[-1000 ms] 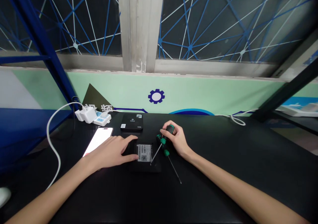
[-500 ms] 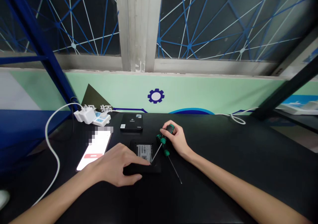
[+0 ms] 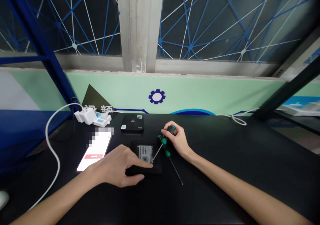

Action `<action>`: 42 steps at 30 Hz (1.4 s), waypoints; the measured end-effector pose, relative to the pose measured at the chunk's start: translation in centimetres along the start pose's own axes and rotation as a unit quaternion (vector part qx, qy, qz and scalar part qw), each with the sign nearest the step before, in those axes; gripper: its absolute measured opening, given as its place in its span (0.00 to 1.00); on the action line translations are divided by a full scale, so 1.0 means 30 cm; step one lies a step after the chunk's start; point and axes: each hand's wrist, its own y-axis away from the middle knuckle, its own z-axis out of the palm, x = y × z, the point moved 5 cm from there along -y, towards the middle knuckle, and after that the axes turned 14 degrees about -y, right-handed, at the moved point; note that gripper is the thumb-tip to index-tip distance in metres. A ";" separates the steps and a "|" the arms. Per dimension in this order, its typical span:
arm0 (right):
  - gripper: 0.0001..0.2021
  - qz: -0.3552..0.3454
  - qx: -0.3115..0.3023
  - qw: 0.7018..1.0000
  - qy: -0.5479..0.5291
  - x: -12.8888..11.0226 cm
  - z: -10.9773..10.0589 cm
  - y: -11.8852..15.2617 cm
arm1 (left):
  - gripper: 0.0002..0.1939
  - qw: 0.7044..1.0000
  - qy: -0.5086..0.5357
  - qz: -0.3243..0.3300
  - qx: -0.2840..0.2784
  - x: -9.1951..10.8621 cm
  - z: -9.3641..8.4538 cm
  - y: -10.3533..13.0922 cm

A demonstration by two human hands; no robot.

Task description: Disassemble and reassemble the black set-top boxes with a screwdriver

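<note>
A black case with a labelled drive in it lies on the dark table. Over its left side reaches my left hand, index finger stretched to the case near the drive's lower right corner, thumb apart, nothing held. My right hand grips the green and black handle of a screwdriver. Its shaft slants down left, the tip by my left fingertip and partly hidden. A second screwdriver lies beneath the first one's handle, its shaft pointing to the lower right.
A lit phone lies left of the case. Behind stands a closed black box. At the back left are a white power strip with plugs and a white cable. Another white cable lies at the back right.
My left index fingertip has shifted slightly to the right on the case. My right hand and the screwdriver in it show hardly any movement.
</note>
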 end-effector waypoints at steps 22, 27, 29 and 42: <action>0.20 0.014 0.049 0.998 -0.042 0.006 -0.006 -0.001 | 0.24 0.949 -0.115 -0.293 -0.022 -0.150 -0.006 0.020; 0.21 0.009 0.044 0.998 -0.046 0.001 -0.001 0.003 | 0.20 0.954 -0.112 -0.279 -0.026 -0.144 -0.019 0.019; 0.21 0.005 0.039 0.998 -0.045 0.000 0.002 0.005 | 0.18 0.958 -0.109 -0.264 -0.007 -0.147 -0.028 0.019; 0.18 -0.052 0.047 0.997 -0.016 -0.021 0.008 0.013 | 0.17 0.952 -0.120 -0.264 0.101 -0.182 -0.001 0.011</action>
